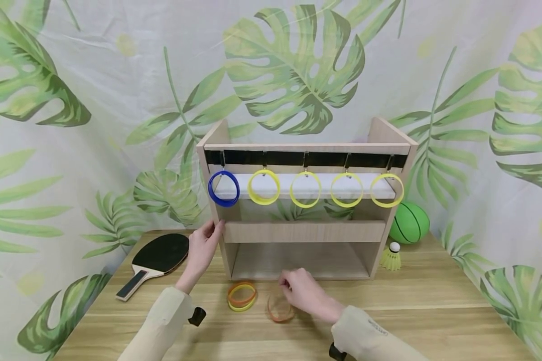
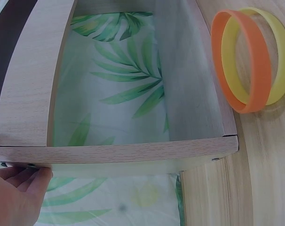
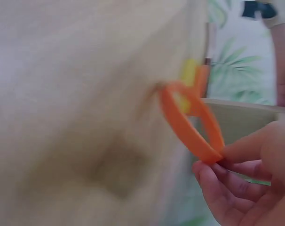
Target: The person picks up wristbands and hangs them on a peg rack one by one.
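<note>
An orange silicone wristband [image 3: 185, 125] is pinched between the thumb and fingers of my right hand [image 1: 303, 291]. Its lower end seems to touch or hover just above the table; blur hides which. My left hand [image 1: 202, 246] grips the left side panel of a wooden rack [image 1: 302, 232], low on its front edge. Beside that hand, an orange wristband [image 2: 260, 70] overlaps a yellow wristband [image 2: 282, 52] on the table. From hooks on the rack's black strip [image 1: 284, 158] hang blue wristbands [image 1: 211, 188] at the far left and several yellow ones [image 1: 305, 206] to their right.
A black table tennis bat [image 1: 160, 253] lies left of the rack on the wooden table [image 1: 433, 311]. At the rack's right stand a green ball [image 1: 408, 223] and a yellow shuttlecock [image 1: 391, 258]. Leaf-patterned cloth [image 1: 117, 75] hangs behind.
</note>
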`<state>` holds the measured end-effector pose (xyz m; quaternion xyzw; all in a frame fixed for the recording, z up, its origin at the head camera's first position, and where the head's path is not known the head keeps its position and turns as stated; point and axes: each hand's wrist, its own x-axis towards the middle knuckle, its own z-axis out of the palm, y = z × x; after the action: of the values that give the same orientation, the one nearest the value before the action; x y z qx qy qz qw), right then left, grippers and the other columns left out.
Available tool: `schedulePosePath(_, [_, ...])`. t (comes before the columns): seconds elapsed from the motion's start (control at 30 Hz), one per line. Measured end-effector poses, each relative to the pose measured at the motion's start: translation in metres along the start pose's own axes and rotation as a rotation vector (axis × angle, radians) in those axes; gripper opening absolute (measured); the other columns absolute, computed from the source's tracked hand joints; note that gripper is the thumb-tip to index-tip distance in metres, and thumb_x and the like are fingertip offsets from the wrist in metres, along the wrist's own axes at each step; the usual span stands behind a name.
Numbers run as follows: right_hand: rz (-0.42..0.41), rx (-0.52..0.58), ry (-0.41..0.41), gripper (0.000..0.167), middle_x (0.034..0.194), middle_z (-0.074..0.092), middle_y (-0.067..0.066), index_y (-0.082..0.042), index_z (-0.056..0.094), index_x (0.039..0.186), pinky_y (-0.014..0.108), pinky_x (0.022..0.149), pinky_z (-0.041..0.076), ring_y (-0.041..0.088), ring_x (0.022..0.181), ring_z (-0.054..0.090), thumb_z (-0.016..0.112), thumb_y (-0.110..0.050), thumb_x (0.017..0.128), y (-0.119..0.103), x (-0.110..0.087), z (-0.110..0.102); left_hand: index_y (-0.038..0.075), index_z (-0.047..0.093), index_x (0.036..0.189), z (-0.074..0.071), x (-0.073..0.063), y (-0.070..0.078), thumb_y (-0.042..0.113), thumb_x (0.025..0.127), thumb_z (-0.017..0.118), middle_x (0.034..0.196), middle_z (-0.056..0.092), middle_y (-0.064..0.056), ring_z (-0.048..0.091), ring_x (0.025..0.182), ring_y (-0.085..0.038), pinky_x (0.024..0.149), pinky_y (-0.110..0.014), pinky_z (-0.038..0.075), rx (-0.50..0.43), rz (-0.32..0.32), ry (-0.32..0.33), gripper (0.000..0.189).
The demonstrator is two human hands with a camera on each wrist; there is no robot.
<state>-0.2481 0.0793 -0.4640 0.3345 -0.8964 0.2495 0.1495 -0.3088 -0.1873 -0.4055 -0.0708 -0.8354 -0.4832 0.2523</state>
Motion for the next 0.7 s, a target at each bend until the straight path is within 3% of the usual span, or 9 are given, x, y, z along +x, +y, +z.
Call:
schedulePosePath(0.17, [-0.068, -0.003, 0.087, 0.009, 0.075, 0.068, 0.005, -0.005, 0.066, 0.082, 0.010, 0.058, 0.047, 0.008, 0.064, 0.062, 0.070, 0.003, 0.085, -0.016, 0.008, -0.047, 0.011, 0.065, 0.086, 0.001, 0.001, -0.001, 0.040, 0.101, 0.055, 0.066, 0.055, -0.006, 0.040, 0.055, -0.004, 0.053, -0.023, 0.032, -0.001, -0.001, 0.006, 0.035])
schedulePosePath(0.33, [-0.113, 0.040, 0.162, 0.006, 0.077, 0.068, 0.005, -0.003, 0.068, 0.087, 0.011, 0.058, 0.048, 0.006, 0.065, 0.060, 0.071, 0.001, 0.085, -0.042, 0.020, -0.116, 0.010, 0.065, 0.084, 0.001, 0.000, -0.001, 0.038, 0.101, 0.056, 0.064, 0.051, -0.002, 0.037, 0.053, -0.004, 0.052, -0.023, 0.030, -0.010, 0.004, 0.008, 0.034])
schedulePosePath(0.43, [-0.159, 0.037, 0.250, 0.006, 0.080, 0.069, 0.006, -0.002, 0.068, 0.088, 0.013, 0.060, 0.051, 0.007, 0.067, 0.061, 0.071, 0.002, 0.086, -0.053, 0.031, -0.158, 0.010, 0.065, 0.084, 0.001, 0.001, -0.001, 0.039, 0.101, 0.055, 0.062, 0.048, 0.000, 0.035, 0.052, -0.004, 0.051, -0.023, 0.029, -0.009, 0.008, 0.010, 0.035])
schedulePosePath(0.53, [-0.200, -0.007, 0.352, 0.005, 0.082, 0.071, 0.007, -0.001, 0.069, 0.089, 0.018, 0.062, 0.053, 0.010, 0.069, 0.064, 0.070, 0.003, 0.086, -0.059, 0.043, -0.193, 0.009, 0.065, 0.085, 0.001, 0.001, -0.001, 0.040, 0.101, 0.055, 0.062, 0.048, 0.001, 0.035, 0.052, -0.004, 0.051, -0.024, 0.029, -0.006, 0.005, 0.003, 0.036])
schedulePosePath(0.7, [-0.174, -0.088, 0.447, 0.001, 0.083, 0.071, 0.008, -0.002, 0.069, 0.090, 0.026, 0.064, 0.056, 0.014, 0.070, 0.065, 0.068, -0.001, 0.090, -0.054, 0.065, -0.229, 0.009, 0.064, 0.086, 0.001, 0.000, -0.001, 0.039, 0.101, 0.055, 0.061, 0.045, 0.001, 0.034, 0.051, -0.003, 0.051, -0.024, 0.029, -0.009, 0.005, -0.008, 0.035])
